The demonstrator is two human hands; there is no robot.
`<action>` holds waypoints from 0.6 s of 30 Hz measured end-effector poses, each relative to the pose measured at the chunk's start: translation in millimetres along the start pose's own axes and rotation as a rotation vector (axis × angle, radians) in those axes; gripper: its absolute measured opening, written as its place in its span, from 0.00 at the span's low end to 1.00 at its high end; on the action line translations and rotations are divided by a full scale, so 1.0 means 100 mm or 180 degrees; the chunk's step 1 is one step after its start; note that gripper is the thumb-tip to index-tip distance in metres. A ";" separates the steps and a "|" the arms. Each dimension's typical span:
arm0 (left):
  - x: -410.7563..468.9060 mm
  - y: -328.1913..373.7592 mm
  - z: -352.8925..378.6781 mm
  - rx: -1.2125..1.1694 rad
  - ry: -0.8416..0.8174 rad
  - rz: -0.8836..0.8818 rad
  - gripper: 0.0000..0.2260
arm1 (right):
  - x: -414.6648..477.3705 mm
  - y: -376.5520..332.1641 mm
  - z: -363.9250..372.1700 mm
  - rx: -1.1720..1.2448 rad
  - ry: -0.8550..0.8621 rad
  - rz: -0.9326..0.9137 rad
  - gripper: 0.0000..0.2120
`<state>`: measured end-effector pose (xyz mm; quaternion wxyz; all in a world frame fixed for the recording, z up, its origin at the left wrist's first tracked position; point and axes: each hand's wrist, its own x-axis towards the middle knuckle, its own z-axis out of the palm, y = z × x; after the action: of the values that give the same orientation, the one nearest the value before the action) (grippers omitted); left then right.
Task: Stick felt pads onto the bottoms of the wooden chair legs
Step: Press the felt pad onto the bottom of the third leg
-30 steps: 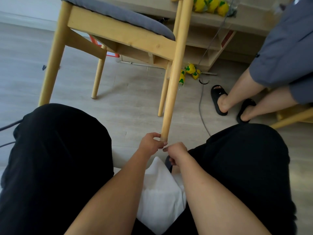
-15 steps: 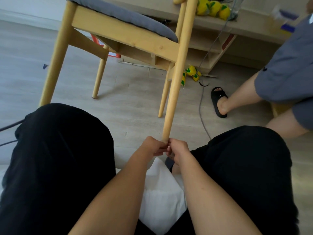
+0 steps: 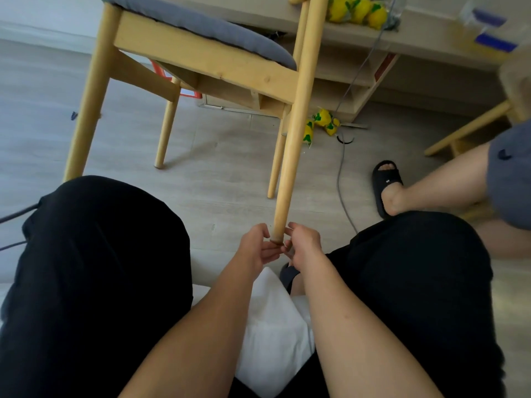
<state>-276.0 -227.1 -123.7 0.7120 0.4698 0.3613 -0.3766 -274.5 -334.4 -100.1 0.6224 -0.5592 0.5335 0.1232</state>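
A light wooden chair [image 3: 207, 63] with a grey seat cushion is tilted toward me, and one leg [image 3: 293, 150] reaches down between my knees. A thin brown felt pad [image 3: 277, 240] shows on that leg's tip. My left hand [image 3: 257, 247] cups the tip from the left with its fingers spread. My right hand [image 3: 303, 244] flanks it on the right, fingertips touching the end. Three other legs stay further off; one [image 3: 86, 116] runs behind my left knee.
My knees in black trousers [image 3: 94, 254] frame the leg, with a white sheet [image 3: 270, 326] on my lap. Another person's leg and black slipper [image 3: 386, 183] are at the right. A grey cable [image 3: 342, 173] crosses the floor. Yellow toys [image 3: 321, 122] lie by a wooden shelf unit [image 3: 359, 79].
Both hands were pinched together on the leg tip half a second ago; now their fingers have loosened and spread to either side of it. The other person's feet shifted right.
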 end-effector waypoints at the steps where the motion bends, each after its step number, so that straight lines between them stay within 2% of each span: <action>1: -0.02 0.02 -0.02 0.0105 -0.0054 -0.0074 0.21 | 0.01 0.01 0.00 0.0015 0.0055 0.0030 0.13; 4: -0.09 0.07 -0.10 0.0404 -0.0249 -0.0381 0.21 | 0.04 0.01 -0.03 0.0011 0.0164 0.0113 0.12; 6: -0.12 0.11 -0.13 0.0249 -0.0354 -0.0575 0.21 | 0.06 -0.01 -0.04 0.0030 0.0221 0.0113 0.12; 8: -0.14 0.13 -0.07 -0.0265 -0.0460 -0.0651 0.24 | 0.06 -0.01 -0.04 0.0084 0.0248 0.0128 0.10; 9: -0.14 0.12 -0.01 -0.0632 -0.0463 -0.0639 0.29 | 0.05 -0.02 -0.03 0.0103 0.0247 0.0129 0.09; 11: -0.08 0.07 0.09 -0.1297 -0.0314 -0.0534 0.39 | 0.05 -0.02 -0.01 0.0140 0.0238 0.0096 0.09; 13: -0.03 -0.02 0.13 -0.1568 -0.0105 -0.0371 0.43 | 0.03 -0.04 0.00 0.0140 0.0202 0.0062 0.11; 15: 0.01 -0.06 0.14 -0.1567 0.0018 -0.0196 0.40 | 0.03 -0.07 -0.01 0.0141 0.0193 0.0044 0.12; 18: -0.02 -0.08 0.16 -0.1112 0.0165 -0.0026 0.32 | 0.05 -0.12 -0.03 0.0088 0.0272 -0.0024 0.11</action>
<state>-280.8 -243.7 -120.7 0.7717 0.3470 0.4415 -0.2987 -265.1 -342.6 -96.7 0.6072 -0.5573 0.5591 0.0896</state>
